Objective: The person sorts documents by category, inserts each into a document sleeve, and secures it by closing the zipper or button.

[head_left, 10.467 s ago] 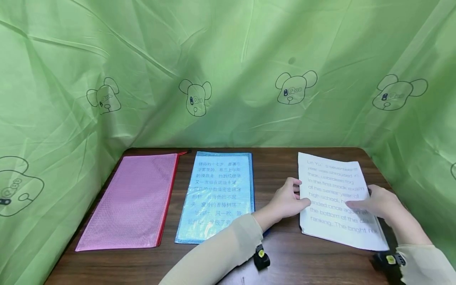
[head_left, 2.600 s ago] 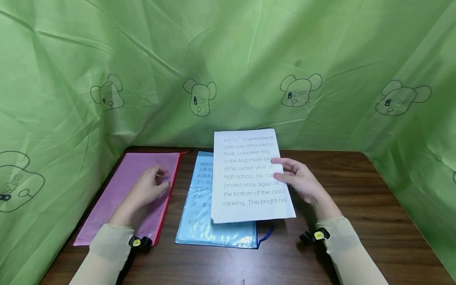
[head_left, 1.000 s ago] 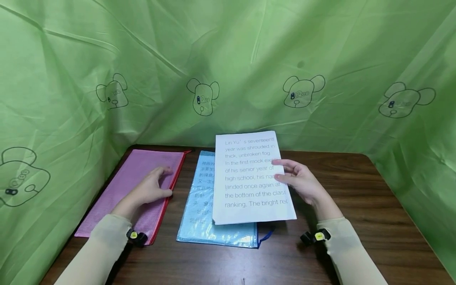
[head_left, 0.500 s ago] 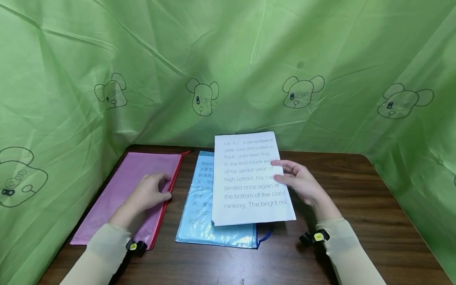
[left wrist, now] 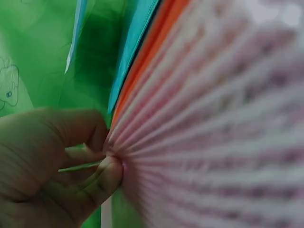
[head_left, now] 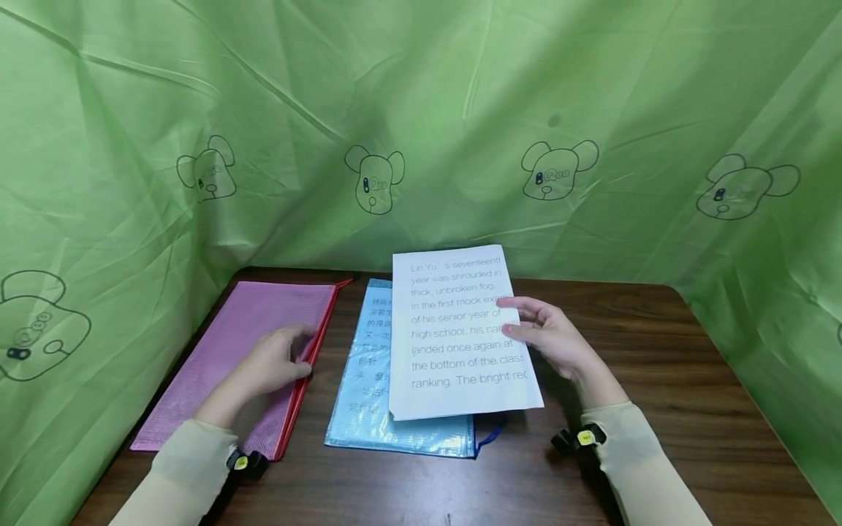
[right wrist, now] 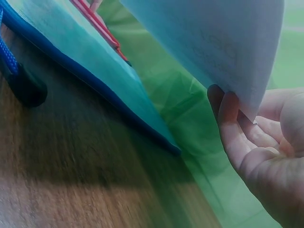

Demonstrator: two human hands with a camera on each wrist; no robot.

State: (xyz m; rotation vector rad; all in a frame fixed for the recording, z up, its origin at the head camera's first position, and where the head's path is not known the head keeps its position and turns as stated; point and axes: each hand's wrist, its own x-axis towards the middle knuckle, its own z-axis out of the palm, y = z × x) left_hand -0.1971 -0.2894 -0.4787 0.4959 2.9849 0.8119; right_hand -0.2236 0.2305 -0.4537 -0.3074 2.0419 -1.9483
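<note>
My left hand (head_left: pixel 276 358) pinches the right edge of a pink mesh zip pouch (head_left: pixel 224 351) lying at the left of the table. The left wrist view shows thumb and fingers (left wrist: pixel 110 173) pinching the ridged pink mesh (left wrist: pixel 190 142), close to its orange-looking edge. In my right hand (head_left: pixel 559 340), a few white printed sheets (head_left: pixel 454 336) are gripped by their right edge, raised above a blue mesh zip pouch (head_left: pixel 421 437). From below, the right wrist view shows fingers (right wrist: pixel 232 123) under the paper (right wrist: pixel 213 42). The sheets hide much of the blue pouch, which has printed paper inside.
The brown wooden table (head_left: pixel 631 329) extends to the right of the sheets. Green cloth (head_left: pixel 447 88) with bear outlines hangs behind and at both sides. A blue zipper pull (head_left: pixel 492 435) sticks out from the blue pouch, and a red one (head_left: pixel 343 283) from the pink pouch.
Earlier both hands were at the sheets on the right. The right hand has carried them left over the blue pouch. The left hand has moved to the pink pouch and now pinches its edge.
</note>
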